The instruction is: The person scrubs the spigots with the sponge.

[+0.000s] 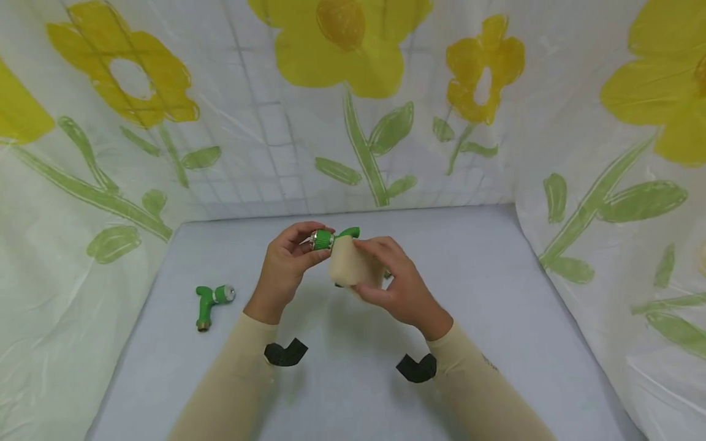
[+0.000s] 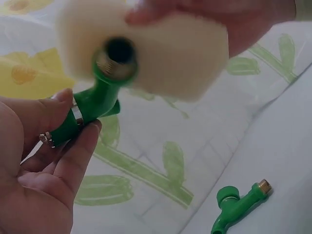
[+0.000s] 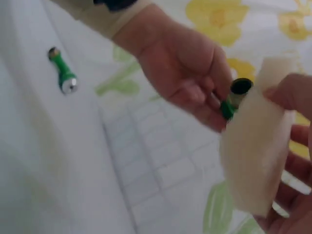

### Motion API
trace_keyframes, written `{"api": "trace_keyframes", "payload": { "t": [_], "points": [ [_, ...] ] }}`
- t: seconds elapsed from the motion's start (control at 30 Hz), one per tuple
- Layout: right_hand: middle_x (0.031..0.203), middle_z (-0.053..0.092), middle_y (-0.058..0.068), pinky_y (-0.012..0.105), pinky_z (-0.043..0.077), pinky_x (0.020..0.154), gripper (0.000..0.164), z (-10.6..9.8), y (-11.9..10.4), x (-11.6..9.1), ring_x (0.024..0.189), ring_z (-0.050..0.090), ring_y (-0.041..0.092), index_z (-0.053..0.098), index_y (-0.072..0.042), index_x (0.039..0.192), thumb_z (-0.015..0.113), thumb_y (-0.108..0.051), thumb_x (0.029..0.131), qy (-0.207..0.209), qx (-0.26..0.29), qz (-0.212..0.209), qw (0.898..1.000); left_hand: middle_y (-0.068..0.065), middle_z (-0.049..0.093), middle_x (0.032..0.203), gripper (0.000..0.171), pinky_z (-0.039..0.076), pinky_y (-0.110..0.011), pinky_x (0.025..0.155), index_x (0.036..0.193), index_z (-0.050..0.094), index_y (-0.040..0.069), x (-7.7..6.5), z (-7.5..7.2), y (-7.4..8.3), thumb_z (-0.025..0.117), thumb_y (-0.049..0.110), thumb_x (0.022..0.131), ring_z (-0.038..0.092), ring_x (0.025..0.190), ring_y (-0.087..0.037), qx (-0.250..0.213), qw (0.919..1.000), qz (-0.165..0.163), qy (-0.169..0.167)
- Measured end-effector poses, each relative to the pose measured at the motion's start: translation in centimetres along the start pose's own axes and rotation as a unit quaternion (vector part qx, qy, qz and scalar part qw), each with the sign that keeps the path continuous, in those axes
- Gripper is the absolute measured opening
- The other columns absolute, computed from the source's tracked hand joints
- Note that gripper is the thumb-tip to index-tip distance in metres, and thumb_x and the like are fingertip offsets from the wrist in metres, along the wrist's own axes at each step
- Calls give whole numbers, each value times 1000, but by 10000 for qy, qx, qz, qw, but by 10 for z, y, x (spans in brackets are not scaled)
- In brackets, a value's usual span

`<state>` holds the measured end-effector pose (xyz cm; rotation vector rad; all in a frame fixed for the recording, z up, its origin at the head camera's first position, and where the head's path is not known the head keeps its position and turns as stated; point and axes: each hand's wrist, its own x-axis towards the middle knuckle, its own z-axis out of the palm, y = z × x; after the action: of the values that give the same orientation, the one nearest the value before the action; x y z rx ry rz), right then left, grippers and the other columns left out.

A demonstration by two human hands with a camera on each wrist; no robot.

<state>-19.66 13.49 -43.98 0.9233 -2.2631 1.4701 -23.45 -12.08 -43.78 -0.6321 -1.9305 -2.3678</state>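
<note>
My left hand (image 1: pixel 282 263) grips a green tap (image 1: pixel 323 239) by its ribbed end with silvery rings, between thumb and fingers. In the left wrist view the tap's threaded brass mouth (image 2: pixel 117 61) faces the camera. A cream-coloured sponge block (image 1: pixel 349 264) is held in my right hand (image 1: pixel 407 288), thumb on one side and fingers on the other. The sponge overlaps the tap's body in the head view and hides much of it. The sponge (image 3: pixel 253 151) is close beside the tap's mouth in the right wrist view.
Another green tap (image 1: pixel 205 306) with a brass threaded end lies on the pale table (image 1: pixel 485 343), to the left of my left hand. A small metallic bit (image 1: pixel 388 274) shows beside my right hand. Sheets painted with yellow flowers (image 1: pixel 342 55) hang behind and on both sides.
</note>
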Motion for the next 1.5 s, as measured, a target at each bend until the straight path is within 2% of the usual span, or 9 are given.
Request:
{"api": "trace_keyframes", "payload": {
  "t": [0.2,0.43,0.53,0.67,0.77,0.9,1.2,1.4,1.5],
  "points": [
    [139,54,17,57,53,97,66,0,12,2,126,53,31,56,-4,156,79,-4,94,884,-624,504,9929,-20,69,132,46,61,-40,97,134,66,-4,-2,1,0,80,-13,91,74,113,-29,-134,9990,-372,-206],
    [140,59,8,53,58,93,66,1,-2,1,124,56,29,59,-7,155,81,-4,92,-201,384,11,9991,-19,69,129,43,60,-39,98,133,65,-1,0,-1,-2,71,-20,94,73,109,-25,-844,9963,-176,45],
    [140,58,12,56,56,96,67,-1,0,5,125,56,31,59,-5,155,82,-2,92,267,24,119,9996,-19,70,127,44,61,-38,96,132,65,-3,0,1,-1,73,-20,92,73,109,-26,-804,9966,-189,-68],
    [144,54,15,54,53,99,67,1,6,5,126,54,29,55,-5,159,79,-4,96,917,-268,725,9928,-19,71,127,45,62,-38,94,133,64,-7,-1,3,-2,78,-15,91,74,110,-28,-469,9981,-273,-278],
    [144,55,13,52,54,97,66,3,5,1,125,55,29,54,-5,159,78,-7,97,637,50,739,9952,-19,71,127,44,61,-39,95,134,63,-8,-2,2,-5,76,-17,93,74,110,-27,-539,9980,-271,-189],
    [141,58,12,52,58,94,67,4,1,-2,123,58,31,57,-3,156,82,-4,94,139,390,254,9988,-20,72,127,42,62,-40,95,133,64,-6,-1,-1,-7,72,-20,93,74,109,-27,-802,9967,-141,-18],
    [140,57,15,51,54,99,64,10,11,-1,125,56,29,57,-4,157,79,-6,97,1175,-356,615,9905,-19,73,125,43,62,-41,95,128,66,-2,-1,6,-10,76,-19,91,74,107,-26,-811,9966,-101,-49],
    [143,58,9,51,57,100,64,4,3,-2,125,58,28,57,-5,156,79,-2,96,348,731,426,9958,-20,72,127,39,61,-43,97,132,62,-6,-2,4,-9,70,-19,97,73,112,-26,-1069,9943,-2,44],
    [142,58,10,52,57,100,64,-1,3,1,126,58,31,58,-4,155,80,0,95,128,714,174,9972,-20,72,126,39,61,-43,96,133,61,-8,-2,4,-8,69,-20,96,73,112,-27,-1116,9937,58,85]
  ]
}}
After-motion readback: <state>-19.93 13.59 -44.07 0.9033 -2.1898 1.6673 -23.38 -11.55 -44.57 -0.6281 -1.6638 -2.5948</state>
